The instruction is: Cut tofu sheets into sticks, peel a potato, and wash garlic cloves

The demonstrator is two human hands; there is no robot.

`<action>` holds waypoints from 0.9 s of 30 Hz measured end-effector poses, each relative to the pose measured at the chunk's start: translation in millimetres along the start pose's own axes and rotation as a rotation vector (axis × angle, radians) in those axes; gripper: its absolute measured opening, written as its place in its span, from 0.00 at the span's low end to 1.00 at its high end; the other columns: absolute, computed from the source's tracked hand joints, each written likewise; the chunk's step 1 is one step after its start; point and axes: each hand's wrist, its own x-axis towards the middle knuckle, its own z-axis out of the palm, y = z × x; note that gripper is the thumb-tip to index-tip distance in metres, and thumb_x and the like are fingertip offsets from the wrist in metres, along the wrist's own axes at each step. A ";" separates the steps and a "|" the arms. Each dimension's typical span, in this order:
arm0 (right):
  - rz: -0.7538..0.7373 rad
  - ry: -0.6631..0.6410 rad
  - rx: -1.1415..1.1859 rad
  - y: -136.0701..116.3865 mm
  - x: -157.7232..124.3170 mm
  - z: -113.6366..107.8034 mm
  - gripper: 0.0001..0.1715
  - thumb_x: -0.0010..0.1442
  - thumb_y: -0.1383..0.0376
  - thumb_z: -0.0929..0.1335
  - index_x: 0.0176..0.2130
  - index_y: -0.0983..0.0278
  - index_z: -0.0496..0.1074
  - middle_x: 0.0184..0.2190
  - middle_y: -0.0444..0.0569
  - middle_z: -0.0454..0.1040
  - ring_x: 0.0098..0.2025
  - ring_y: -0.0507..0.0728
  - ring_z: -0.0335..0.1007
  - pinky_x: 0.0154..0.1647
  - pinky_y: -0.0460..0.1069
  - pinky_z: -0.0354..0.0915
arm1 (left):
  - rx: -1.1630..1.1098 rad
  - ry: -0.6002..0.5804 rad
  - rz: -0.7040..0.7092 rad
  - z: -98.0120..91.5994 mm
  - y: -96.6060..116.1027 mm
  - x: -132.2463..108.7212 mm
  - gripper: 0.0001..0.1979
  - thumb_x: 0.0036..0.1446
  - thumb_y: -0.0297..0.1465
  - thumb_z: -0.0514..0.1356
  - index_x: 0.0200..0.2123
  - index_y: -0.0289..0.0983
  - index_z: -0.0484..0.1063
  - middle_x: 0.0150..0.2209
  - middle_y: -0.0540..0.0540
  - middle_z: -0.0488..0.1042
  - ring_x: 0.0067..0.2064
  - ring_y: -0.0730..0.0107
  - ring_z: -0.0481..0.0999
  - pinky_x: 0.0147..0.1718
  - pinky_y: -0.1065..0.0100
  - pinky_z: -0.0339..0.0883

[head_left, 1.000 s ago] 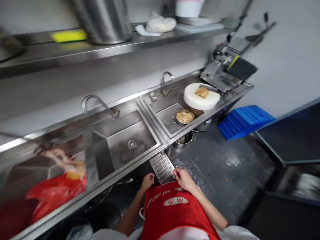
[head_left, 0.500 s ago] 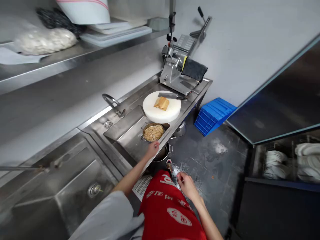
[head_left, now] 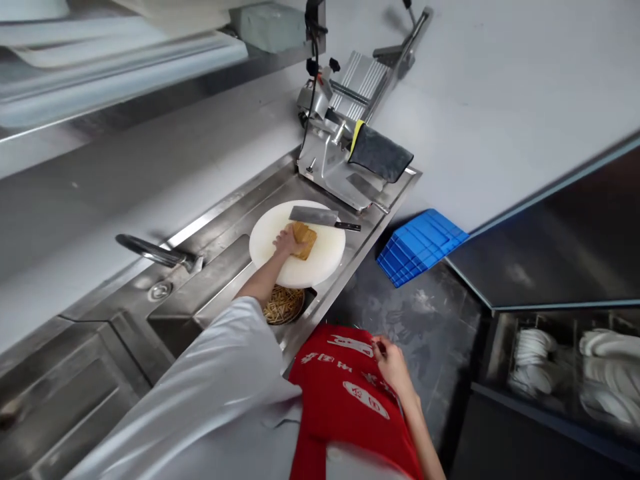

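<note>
My left hand [head_left: 287,242] reaches over the round white cutting board [head_left: 320,259] and grips the left edge of a stack of yellow-brown tofu sheets [head_left: 305,241], thumb on the near side and fingers on the far side. A cleaver [head_left: 314,215] lies flat on the board behind the stack, its black handle pointing right. Below the board, partly hidden by it and by my forearm, a pot of thin brown strips [head_left: 284,305] sits in the sink. My right hand [head_left: 391,361] hangs in front of the red apron [head_left: 345,380], fingers curled, with nothing visible in them.
A metal slicer [head_left: 345,147] with a dark cloth [head_left: 383,153] over it stands behind the board. The curved faucet [head_left: 157,250] rises at the left. A blue crate [head_left: 423,243] sits on the floor to the right, near shelved white dishes [head_left: 533,360].
My left hand has moved from the sink's front edge by the pot up onto the tofu stack. My view has come closer to the board. The right hand stays curled in front of me.
</note>
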 end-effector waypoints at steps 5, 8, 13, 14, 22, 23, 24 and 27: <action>-0.123 -0.184 -0.073 -5.1 115.2 -15.5 0.18 0.66 0.59 0.61 0.42 0.64 0.77 0.36 0.53 0.81 0.36 0.59 0.77 0.41 0.50 0.66 | -0.010 -0.075 0.064 -12.9 -28.4 39.3 0.36 0.61 0.37 0.66 0.69 0.32 0.62 0.59 0.34 0.74 0.55 0.54 0.75 0.55 0.61 0.66; -0.167 -0.375 -0.214 -14.9 193.0 -27.2 0.16 0.65 0.63 0.61 0.40 0.63 0.78 0.35 0.51 0.81 0.36 0.57 0.76 0.39 0.47 0.63 | 0.104 -0.038 -0.061 -13.0 -29.7 45.3 0.33 0.60 0.40 0.66 0.65 0.34 0.67 0.54 0.38 0.78 0.53 0.53 0.77 0.51 0.64 0.69; -0.365 -0.667 -0.430 -69.5 319.2 -64.0 0.15 0.68 0.68 0.62 0.41 0.64 0.78 0.37 0.50 0.80 0.38 0.55 0.74 0.41 0.46 0.61 | 0.268 -0.003 -0.283 -4.0 1.3 46.0 0.30 0.62 0.40 0.62 0.66 0.41 0.67 0.52 0.37 0.80 0.50 0.52 0.81 0.48 0.62 0.73; -0.417 -0.693 -0.470 -82.5 342.6 -72.9 0.15 0.69 0.68 0.62 0.42 0.65 0.78 0.38 0.51 0.80 0.39 0.55 0.74 0.42 0.46 0.62 | 0.257 -0.016 -0.314 -5.9 5.4 47.9 0.29 0.62 0.41 0.62 0.65 0.42 0.69 0.51 0.38 0.80 0.50 0.51 0.81 0.48 0.62 0.73; -0.719 -0.441 -0.866 -143.5 469.0 -67.5 0.31 0.70 0.67 0.62 0.69 0.61 0.61 0.63 0.62 0.65 0.61 0.67 0.62 0.60 0.58 0.60 | 0.239 0.294 -0.536 -38.2 1.6 70.5 0.25 0.68 0.33 0.53 0.67 0.43 0.66 0.55 0.36 0.76 0.52 0.48 0.78 0.51 0.54 0.70; -0.727 -0.459 -0.887 -146.3 475.0 -57.9 0.32 0.70 0.68 0.62 0.71 0.60 0.59 0.64 0.62 0.64 0.61 0.67 0.62 0.60 0.58 0.60 | 0.256 0.323 -0.526 -37.2 1.9 73.0 0.26 0.69 0.31 0.51 0.69 0.43 0.64 0.57 0.35 0.74 0.54 0.48 0.76 0.54 0.53 0.68; -0.728 -0.486 -0.900 -148.8 479.6 -48.5 0.33 0.69 0.69 0.61 0.71 0.59 0.58 0.64 0.63 0.63 0.61 0.67 0.63 0.59 0.58 0.61 | 0.268 0.323 -0.511 -35.0 2.5 74.9 0.27 0.69 0.30 0.50 0.70 0.42 0.62 0.59 0.34 0.72 0.56 0.47 0.75 0.56 0.51 0.67; -0.685 -0.541 -0.919 -155.0 489.2 -27.6 0.34 0.68 0.72 0.59 0.71 0.58 0.58 0.62 0.64 0.65 0.58 0.67 0.67 0.54 0.57 0.64 | 0.275 0.239 -0.480 -25.0 4.4 74.6 0.30 0.67 0.29 0.52 0.71 0.39 0.60 0.63 0.30 0.68 0.59 0.45 0.71 0.59 0.48 0.64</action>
